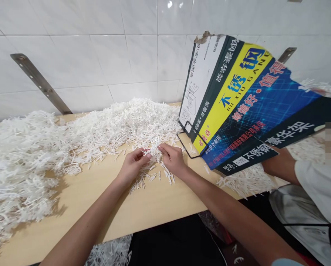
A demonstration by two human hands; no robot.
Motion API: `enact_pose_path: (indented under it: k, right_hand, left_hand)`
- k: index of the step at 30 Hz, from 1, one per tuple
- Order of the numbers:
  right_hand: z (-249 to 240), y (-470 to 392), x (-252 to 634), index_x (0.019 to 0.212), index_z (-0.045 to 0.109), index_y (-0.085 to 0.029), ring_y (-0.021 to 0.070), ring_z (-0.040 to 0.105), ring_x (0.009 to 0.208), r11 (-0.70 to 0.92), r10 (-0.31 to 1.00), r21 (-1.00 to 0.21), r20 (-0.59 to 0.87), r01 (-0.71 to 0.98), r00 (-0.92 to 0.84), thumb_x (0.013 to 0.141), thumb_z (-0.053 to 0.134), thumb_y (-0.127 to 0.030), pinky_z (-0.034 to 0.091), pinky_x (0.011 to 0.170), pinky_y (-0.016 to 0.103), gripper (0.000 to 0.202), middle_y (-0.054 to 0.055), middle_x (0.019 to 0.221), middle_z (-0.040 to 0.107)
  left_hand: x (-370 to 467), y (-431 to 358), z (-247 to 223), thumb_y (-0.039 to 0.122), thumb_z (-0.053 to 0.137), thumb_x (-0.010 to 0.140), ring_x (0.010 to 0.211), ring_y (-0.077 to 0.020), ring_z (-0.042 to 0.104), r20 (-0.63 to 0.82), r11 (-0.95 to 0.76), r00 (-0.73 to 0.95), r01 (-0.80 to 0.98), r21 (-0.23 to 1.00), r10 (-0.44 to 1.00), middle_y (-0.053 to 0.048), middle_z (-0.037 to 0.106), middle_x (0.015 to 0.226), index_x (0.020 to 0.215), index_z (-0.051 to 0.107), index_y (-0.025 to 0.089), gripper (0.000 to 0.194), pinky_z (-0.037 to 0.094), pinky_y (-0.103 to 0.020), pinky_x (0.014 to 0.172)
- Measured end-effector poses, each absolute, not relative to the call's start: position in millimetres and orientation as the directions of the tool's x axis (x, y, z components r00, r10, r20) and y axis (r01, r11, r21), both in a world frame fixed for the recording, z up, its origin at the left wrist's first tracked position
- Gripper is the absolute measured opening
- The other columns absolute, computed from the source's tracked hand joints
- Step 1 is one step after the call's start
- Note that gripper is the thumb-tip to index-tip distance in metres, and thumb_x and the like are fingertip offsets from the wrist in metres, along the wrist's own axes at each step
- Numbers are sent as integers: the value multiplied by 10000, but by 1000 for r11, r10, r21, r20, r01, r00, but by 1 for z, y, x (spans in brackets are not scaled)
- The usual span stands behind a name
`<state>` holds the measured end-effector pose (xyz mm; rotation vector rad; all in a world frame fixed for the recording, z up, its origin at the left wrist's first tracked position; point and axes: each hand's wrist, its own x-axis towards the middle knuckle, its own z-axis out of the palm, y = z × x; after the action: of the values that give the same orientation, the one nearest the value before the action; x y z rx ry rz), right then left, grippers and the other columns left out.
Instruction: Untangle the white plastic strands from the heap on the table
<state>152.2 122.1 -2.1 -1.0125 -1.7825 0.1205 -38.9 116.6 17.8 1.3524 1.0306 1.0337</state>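
Note:
Between my two hands is a small cluster of thin, branching white plastic pieces (154, 150). My left hand (134, 162) pinches its left side between thumb and fingertips. From the right, my right hand (173, 159) grips the same cluster with its fingers curled in. Loose white slivers (145, 180) lie on the tabletop just under and in front of my hands. Right behind them rises a long heap of similar white pieces (132, 114). What exactly the pieces are cannot be made out.
A wooden table (79, 207) runs along a tiled wall (104, 55). Tangled white strands (18, 173) pile up at left. A printed cardboard sheet (229, 107) stands at right, with a black wire frame (191, 156) at its lower corner. Beyond it sits another person (315, 188).

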Motion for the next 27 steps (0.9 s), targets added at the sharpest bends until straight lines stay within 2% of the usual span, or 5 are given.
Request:
enact_pose_path:
  k: [8, 13, 17, 21, 27]
  right_hand:
    - [-5, 119, 150, 894, 659, -193, 140, 547, 580, 711, 606, -414, 770, 568, -197, 1061, 464, -260, 380, 589, 266, 265, 17, 653, 608]
    - [-2, 121, 153, 843, 662, -196, 131, 554, 548, 590, 684, -545, 730, 596, -9, 1033, 502, -263, 375, 587, 258, 257, 11, 648, 643]
    - [1, 123, 155, 775, 652, -204, 129, 558, 547, 433, 769, -690, 619, 580, 162, 1002, 516, -265, 372, 583, 260, 272, 18, 717, 707]
    - [1, 121, 154, 752, 647, -200, 143, 556, 555, 401, 792, -748, 573, 529, 210, 990, 505, -309, 381, 586, 270, 298, 23, 678, 675]
    - [-2, 126, 165, 745, 628, -197, 182, 599, 652, 355, 766, -816, 533, 457, 359, 981, 483, -350, 421, 642, 290, 316, 42, 703, 668]
  left_hand:
    - [-36, 110, 17, 338, 545, 924, 598, -138, 519, 40, -69, 184, 153, 986, 982, 20, 559, 663, 865, 601, 202, 159, 391, -254, 571]
    - [-47, 115, 20, 290, 506, 930, 617, -151, 570, 65, -128, 239, 259, 957, 969, -20, 656, 766, 1070, 646, 175, 229, 440, -274, 612]
    - [-62, 118, 15, 123, 465, 860, 687, -198, 617, 205, -474, 442, 674, 567, 873, -55, 690, 825, 1135, 659, 170, 340, 434, -304, 659]
    - [-54, 116, 15, 23, 459, 793, 753, -239, 667, 270, -493, 446, 858, 142, 853, -131, 708, 1022, 1257, 606, 141, 501, 440, -328, 667]
    - [-73, 132, 33, 91, 521, 828, 780, -322, 679, 222, -180, 159, 981, 77, 962, -187, 696, 944, 1112, 642, 109, 309, 466, -376, 669]
